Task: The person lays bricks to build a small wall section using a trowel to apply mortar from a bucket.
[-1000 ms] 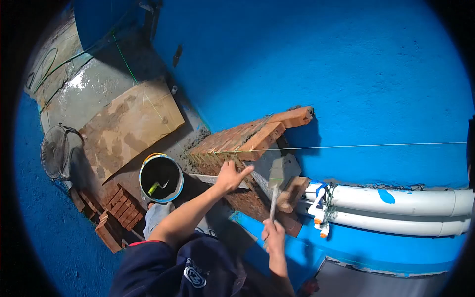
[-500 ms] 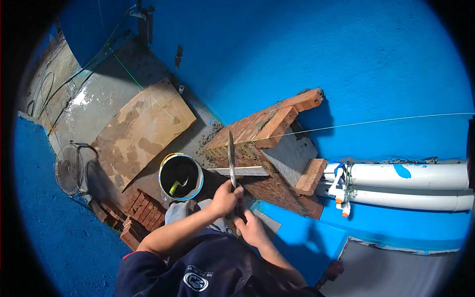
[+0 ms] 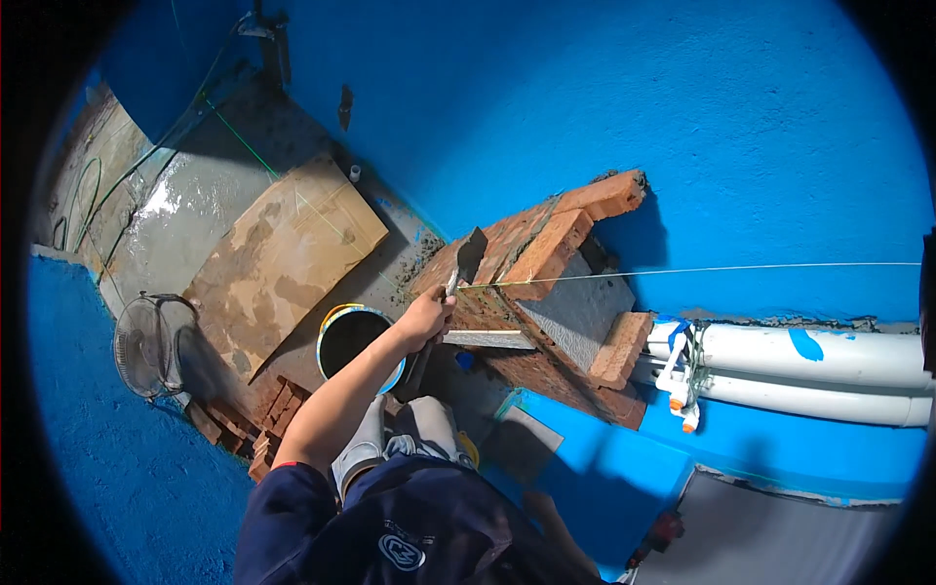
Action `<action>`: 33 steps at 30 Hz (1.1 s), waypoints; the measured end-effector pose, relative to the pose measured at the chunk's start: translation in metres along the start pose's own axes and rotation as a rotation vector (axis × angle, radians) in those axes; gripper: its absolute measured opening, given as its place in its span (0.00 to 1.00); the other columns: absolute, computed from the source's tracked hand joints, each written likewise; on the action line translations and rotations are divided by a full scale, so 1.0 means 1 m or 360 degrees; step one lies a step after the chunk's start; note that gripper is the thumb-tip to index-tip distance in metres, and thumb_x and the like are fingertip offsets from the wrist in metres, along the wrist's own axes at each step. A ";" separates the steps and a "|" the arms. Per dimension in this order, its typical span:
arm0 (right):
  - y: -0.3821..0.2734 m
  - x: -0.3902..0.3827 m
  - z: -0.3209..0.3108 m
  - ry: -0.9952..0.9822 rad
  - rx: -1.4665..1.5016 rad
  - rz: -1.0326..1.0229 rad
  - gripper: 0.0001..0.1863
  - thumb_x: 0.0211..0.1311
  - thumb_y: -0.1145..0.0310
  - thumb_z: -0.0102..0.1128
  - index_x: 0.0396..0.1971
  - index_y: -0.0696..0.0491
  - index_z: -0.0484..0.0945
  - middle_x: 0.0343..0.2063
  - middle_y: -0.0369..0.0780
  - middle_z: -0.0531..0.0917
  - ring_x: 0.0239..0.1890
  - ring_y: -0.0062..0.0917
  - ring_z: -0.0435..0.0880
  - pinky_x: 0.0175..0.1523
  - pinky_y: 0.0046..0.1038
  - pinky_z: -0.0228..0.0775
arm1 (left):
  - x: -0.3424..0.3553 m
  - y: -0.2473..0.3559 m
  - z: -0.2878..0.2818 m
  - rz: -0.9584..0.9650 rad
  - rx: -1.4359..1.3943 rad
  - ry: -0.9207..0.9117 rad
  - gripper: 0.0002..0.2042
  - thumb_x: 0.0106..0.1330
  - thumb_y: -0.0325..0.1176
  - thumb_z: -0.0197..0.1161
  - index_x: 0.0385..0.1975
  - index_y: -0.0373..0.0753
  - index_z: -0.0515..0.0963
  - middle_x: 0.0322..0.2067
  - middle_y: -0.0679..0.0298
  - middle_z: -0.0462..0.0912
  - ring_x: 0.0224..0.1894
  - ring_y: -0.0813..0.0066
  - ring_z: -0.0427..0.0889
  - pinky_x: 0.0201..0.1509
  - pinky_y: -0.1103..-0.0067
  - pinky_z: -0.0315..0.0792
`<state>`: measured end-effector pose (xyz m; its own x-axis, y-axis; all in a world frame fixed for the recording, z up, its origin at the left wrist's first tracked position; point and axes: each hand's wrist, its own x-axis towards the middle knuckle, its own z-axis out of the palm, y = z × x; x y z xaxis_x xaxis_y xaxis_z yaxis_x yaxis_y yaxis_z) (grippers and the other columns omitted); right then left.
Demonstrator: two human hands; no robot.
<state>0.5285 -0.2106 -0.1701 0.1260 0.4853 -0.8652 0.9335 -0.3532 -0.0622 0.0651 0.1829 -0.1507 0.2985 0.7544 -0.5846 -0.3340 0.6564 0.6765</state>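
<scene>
Trowel (image 3: 472, 255): dark blade raised obliquely at the near left end of the brickwork (image 3: 531, 255); whether blade and brick touch cannot be told. The person's left hand (image 3: 426, 320) is closed around its handle. The right hand (image 3: 539, 505) lies low, near the torso, blurred and partly hidden; its grip cannot be determined. A taut pale string (image 3: 741, 268) runs from the brickwork toward the right. Beneath the upper bricks is a grey slab (image 3: 575, 310), with a single brick (image 3: 620, 351) at its right end, just beside white pipes (image 3: 819, 349). Left of the brickwork, a bucket (image 3: 353, 341) stands near the left forearm. Farther left are a stained brown sheet (image 3: 283, 268) on the floor and a round fan (image 3: 142, 346).
</scene>
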 end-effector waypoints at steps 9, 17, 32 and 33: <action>-0.051 -0.011 0.005 0.0045 0.1770 0.0489 0.15 0.64 0.62 0.59 0.42 0.57 0.75 0.35 0.42 0.81 0.34 0.31 0.84 0.36 0.31 0.79 | 0.033 0.025 -0.006 -0.0175 0.0152 -0.0186 0.11 0.72 0.34 0.51 0.38 0.30 0.75 0.20 0.66 0.69 0.16 0.79 0.66 0.19 0.80 0.62; -0.025 0.004 0.000 -0.0019 0.1720 0.0717 0.18 0.65 0.59 0.59 0.47 0.57 0.75 0.36 0.42 0.81 0.33 0.30 0.84 0.35 0.30 0.78 | 0.060 0.057 0.033 -0.0347 -0.0288 -0.0317 0.13 0.74 0.36 0.48 0.44 0.30 0.70 0.20 0.67 0.64 0.17 0.80 0.60 0.19 0.79 0.57; -0.037 0.011 -0.016 0.0072 0.1856 0.0715 0.14 0.65 0.63 0.58 0.43 0.57 0.76 0.33 0.42 0.82 0.32 0.30 0.84 0.33 0.30 0.78 | 0.143 0.086 0.053 -0.0271 -0.0401 -0.0441 0.12 0.75 0.36 0.44 0.43 0.33 0.69 0.20 0.71 0.61 0.18 0.84 0.56 0.20 0.83 0.53; -0.036 0.012 -0.017 0.0072 0.1762 0.0620 0.13 0.64 0.63 0.58 0.41 0.57 0.76 0.32 0.42 0.82 0.31 0.29 0.84 0.33 0.29 0.77 | 0.139 0.084 0.051 -0.0237 -0.0456 -0.0490 0.13 0.75 0.36 0.44 0.45 0.32 0.69 0.20 0.71 0.61 0.18 0.84 0.56 0.20 0.83 0.53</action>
<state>0.5017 -0.1784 -0.1700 0.3713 0.2113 -0.9042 0.0308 -0.9760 -0.2154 0.1238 0.3426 -0.1521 0.5999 0.6427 -0.4765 -0.4886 0.7659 0.4179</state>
